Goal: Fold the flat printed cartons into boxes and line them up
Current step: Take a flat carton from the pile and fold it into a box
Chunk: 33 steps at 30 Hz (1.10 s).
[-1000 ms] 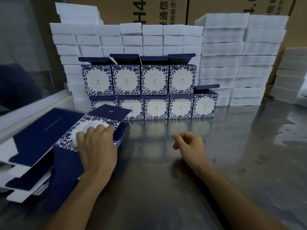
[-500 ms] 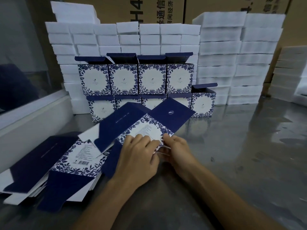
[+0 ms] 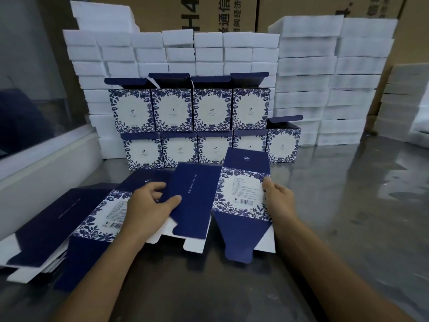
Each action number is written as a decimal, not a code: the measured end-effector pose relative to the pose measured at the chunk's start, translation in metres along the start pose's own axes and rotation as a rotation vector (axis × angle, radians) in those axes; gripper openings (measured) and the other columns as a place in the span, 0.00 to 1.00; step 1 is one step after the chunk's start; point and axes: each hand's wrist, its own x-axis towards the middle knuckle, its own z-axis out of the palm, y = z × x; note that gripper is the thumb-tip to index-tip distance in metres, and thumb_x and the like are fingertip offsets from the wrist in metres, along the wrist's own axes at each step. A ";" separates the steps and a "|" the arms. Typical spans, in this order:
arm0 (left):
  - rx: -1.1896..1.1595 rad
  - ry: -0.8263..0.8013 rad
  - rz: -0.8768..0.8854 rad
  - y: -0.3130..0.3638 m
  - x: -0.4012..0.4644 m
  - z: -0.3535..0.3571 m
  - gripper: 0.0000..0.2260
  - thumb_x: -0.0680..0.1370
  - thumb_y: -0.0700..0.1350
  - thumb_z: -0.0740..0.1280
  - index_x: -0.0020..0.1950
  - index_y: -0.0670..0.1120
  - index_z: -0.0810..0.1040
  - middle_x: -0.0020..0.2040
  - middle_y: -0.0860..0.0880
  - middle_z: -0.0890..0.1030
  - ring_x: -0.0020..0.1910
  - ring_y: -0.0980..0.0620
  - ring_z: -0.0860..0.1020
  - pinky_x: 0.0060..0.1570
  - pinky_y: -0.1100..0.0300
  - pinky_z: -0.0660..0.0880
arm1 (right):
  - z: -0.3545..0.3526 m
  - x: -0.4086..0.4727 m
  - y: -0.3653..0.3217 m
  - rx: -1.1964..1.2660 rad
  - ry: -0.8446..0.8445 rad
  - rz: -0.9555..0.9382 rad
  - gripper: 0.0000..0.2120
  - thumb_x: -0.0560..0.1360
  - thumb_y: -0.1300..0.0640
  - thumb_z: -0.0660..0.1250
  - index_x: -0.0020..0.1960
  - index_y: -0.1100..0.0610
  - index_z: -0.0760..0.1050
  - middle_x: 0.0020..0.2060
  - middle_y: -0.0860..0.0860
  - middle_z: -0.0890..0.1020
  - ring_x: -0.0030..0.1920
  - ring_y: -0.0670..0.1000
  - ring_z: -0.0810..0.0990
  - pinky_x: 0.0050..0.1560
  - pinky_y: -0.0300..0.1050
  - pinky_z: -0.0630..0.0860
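Observation:
A flat blue-and-white printed carton (image 3: 240,196) is held between both hands just above the steel table, partly opened into a shallow V. My left hand (image 3: 148,205) grips its dark blue side panel, thumb on top. My right hand (image 3: 277,198) holds the right edge of the white label panel. A stack of flat cartons (image 3: 53,224) lies at the left. Folded boxes (image 3: 212,110) stand in two rows against the back, lids up on the top row, one more box (image 3: 283,142) at the right end of the lower row.
White foam blocks (image 3: 308,80) are piled in tall stacks behind and to the right of the boxes, with brown shipping cartons (image 3: 216,12) behind them. A white ledge (image 3: 46,163) runs along the left. The shiny steel table (image 3: 348,217) stretches to the right.
My left hand lifted one carton off the flat stack and brought it to the middle. My right hand joined it, and the two have moved apart, spreading the carton open.

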 end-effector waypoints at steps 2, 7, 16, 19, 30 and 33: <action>-0.171 -0.069 -0.123 -0.004 0.003 0.000 0.21 0.73 0.40 0.75 0.66 0.45 0.77 0.45 0.53 0.82 0.41 0.55 0.82 0.37 0.63 0.75 | -0.003 0.001 -0.005 0.067 -0.006 0.025 0.12 0.83 0.60 0.60 0.62 0.63 0.77 0.46 0.59 0.84 0.42 0.56 0.83 0.43 0.50 0.81; -0.368 -0.103 -0.266 -0.007 0.006 -0.002 0.17 0.74 0.36 0.73 0.63 0.42 0.79 0.53 0.44 0.83 0.46 0.47 0.83 0.44 0.57 0.78 | -0.002 -0.005 -0.018 0.309 -0.138 0.081 0.13 0.84 0.61 0.57 0.60 0.58 0.79 0.52 0.54 0.83 0.42 0.51 0.85 0.37 0.38 0.81; -0.607 -0.412 -0.284 0.008 -0.007 0.003 0.11 0.69 0.47 0.74 0.45 0.42 0.86 0.49 0.40 0.81 0.46 0.42 0.78 0.42 0.53 0.75 | 0.001 -0.019 -0.018 0.588 -0.463 0.058 0.27 0.79 0.32 0.54 0.63 0.51 0.78 0.58 0.53 0.85 0.55 0.53 0.85 0.51 0.49 0.82; -0.724 -0.447 -0.268 0.014 -0.015 0.017 0.16 0.71 0.54 0.70 0.50 0.44 0.86 0.54 0.37 0.79 0.53 0.38 0.76 0.56 0.49 0.72 | 0.018 -0.028 -0.007 0.286 -0.433 -0.129 0.24 0.79 0.32 0.54 0.69 0.40 0.71 0.62 0.43 0.80 0.58 0.40 0.81 0.65 0.45 0.74; -0.899 -0.617 -0.073 0.012 -0.033 0.044 0.23 0.85 0.53 0.49 0.55 0.57 0.85 0.56 0.50 0.84 0.55 0.51 0.83 0.45 0.59 0.81 | 0.032 -0.042 0.021 -0.729 -0.684 -0.442 0.26 0.73 0.25 0.53 0.69 0.21 0.49 0.76 0.26 0.49 0.77 0.35 0.42 0.78 0.56 0.39; -0.859 -0.563 -0.021 0.011 -0.033 0.044 0.18 0.81 0.57 0.55 0.54 0.57 0.85 0.55 0.50 0.84 0.55 0.50 0.83 0.42 0.56 0.81 | 0.031 -0.046 0.017 -0.659 -0.642 -0.458 0.29 0.65 0.21 0.55 0.64 0.17 0.51 0.76 0.27 0.49 0.77 0.33 0.42 0.79 0.56 0.42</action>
